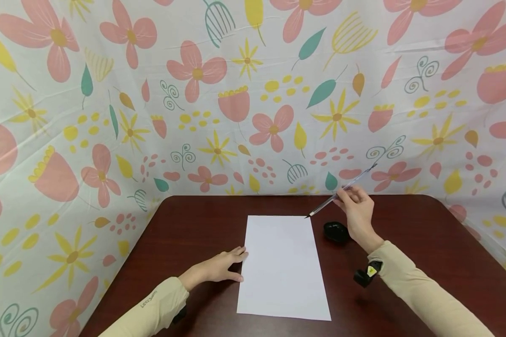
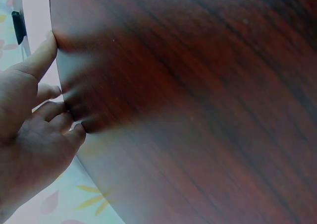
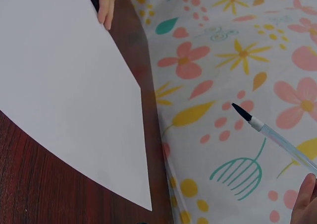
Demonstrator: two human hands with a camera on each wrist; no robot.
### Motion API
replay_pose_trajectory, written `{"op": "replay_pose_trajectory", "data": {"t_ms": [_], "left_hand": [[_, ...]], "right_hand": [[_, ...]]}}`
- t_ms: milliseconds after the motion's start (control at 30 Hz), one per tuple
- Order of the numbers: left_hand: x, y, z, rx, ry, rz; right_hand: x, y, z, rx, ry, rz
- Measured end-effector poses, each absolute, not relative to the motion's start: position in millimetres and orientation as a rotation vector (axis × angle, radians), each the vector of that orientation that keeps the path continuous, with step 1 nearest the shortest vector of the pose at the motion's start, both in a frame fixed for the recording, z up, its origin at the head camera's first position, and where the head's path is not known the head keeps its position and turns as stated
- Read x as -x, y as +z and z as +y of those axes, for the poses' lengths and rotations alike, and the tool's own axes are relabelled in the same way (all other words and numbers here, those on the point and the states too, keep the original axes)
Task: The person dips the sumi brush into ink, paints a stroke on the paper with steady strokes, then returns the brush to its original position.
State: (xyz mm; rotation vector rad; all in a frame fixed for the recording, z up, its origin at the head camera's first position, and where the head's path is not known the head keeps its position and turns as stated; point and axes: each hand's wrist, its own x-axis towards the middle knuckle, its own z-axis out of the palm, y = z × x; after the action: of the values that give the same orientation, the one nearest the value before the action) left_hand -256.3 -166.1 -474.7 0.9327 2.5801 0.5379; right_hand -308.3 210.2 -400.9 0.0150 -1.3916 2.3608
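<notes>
A sheet of white paper [image 1: 282,271] lies on the table, its long sides running away from me. At its left edge my left hand [image 1: 221,267] rests with fingers spread, the fingertips right at the border of the sheet. My right hand [image 1: 357,213] pinches a brush [image 1: 323,205] with a clear handle, held slanted above the table. Its black tip points down and left, overlapping the paper's far right corner in the head view. The right wrist view shows the pointed dark bristles and white collar of the brush [image 3: 280,140] clearly.
A black rounded object [image 1: 336,232] sits right of the paper, near my right hand. The dark reddish wooden table [image 1: 185,234] has rounded far corners. A white cloth with a flower print [image 1: 236,61] hangs behind it and along the sides.
</notes>
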Motion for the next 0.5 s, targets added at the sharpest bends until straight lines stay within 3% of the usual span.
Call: {"op": "replay_pose_trajectory", "data": {"t_ms": [500], "left_hand": [[259.6,-479.2,-166.6,-0.92,0.535,2.58]], "right_hand": [[312.5,-400.9,200.6,0.001,2.333,-1.439]]}}
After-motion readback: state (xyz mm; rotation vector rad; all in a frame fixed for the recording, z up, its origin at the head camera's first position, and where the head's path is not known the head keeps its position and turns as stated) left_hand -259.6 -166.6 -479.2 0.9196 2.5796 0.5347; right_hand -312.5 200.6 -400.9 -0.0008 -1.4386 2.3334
